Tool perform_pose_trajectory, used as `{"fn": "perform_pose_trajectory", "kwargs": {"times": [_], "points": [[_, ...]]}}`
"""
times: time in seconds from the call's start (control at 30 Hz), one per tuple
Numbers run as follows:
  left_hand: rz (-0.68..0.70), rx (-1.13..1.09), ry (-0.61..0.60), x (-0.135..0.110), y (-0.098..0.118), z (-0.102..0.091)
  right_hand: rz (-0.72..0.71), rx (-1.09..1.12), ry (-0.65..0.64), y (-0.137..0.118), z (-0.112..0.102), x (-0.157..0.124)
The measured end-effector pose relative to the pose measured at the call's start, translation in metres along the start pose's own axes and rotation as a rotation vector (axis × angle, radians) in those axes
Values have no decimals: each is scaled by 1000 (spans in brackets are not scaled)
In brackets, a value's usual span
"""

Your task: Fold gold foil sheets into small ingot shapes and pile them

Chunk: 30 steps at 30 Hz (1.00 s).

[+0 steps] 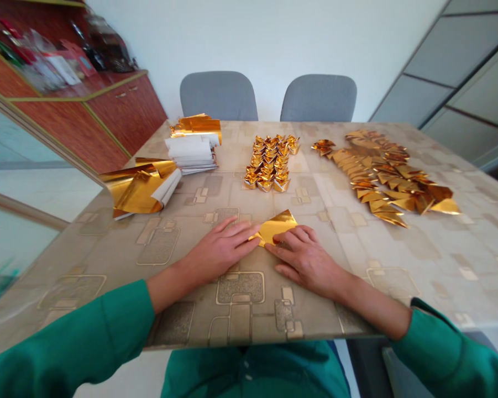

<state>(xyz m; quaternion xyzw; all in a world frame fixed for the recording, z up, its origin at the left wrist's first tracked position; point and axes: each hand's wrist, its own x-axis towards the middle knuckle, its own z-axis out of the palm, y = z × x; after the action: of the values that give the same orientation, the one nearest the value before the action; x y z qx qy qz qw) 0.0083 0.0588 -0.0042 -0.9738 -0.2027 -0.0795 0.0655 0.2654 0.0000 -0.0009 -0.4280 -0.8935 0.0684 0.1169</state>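
Observation:
A folded sheet of gold foil paper [278,225] lies on the patterned table [398,265] in front of me. My left hand [219,251] rests flat with its fingers stretched out, the fingertips pressing the paper's left corner. My right hand [304,257] lies palm down with its fingers pressing the paper's lower right edge. Neither hand lifts the paper off the table.
A cluster of small folded gold ingots [270,161] sits mid-table. Several flat folded gold pieces [383,177] spread at the right. A stack of gold and white sheets [193,145] and loose foil sheets [139,190] lie at the left. Two grey chairs [269,97] stand behind; a wooden cabinet [108,105] is far left.

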Motion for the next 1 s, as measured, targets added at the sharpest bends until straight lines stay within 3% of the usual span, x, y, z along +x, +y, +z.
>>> {"fn": "perform_pose_trajectory", "kwargs": {"times": [0.13, 0.3, 0.47, 1.0], "points": [[-30, 5, 75, 2, 15, 0, -1, -12, 28, -1, 1, 3], [-117, -114, -2, -7, 29, 11, 5, -18, 44, -1, 3, 3], [-134, -158, -62, -13, 24, 13, 10, -12, 20, -3, 1, 3], [-259, -32, -16, -33, 6, 1, 7, -10, 19, 0, 1, 3]]}}
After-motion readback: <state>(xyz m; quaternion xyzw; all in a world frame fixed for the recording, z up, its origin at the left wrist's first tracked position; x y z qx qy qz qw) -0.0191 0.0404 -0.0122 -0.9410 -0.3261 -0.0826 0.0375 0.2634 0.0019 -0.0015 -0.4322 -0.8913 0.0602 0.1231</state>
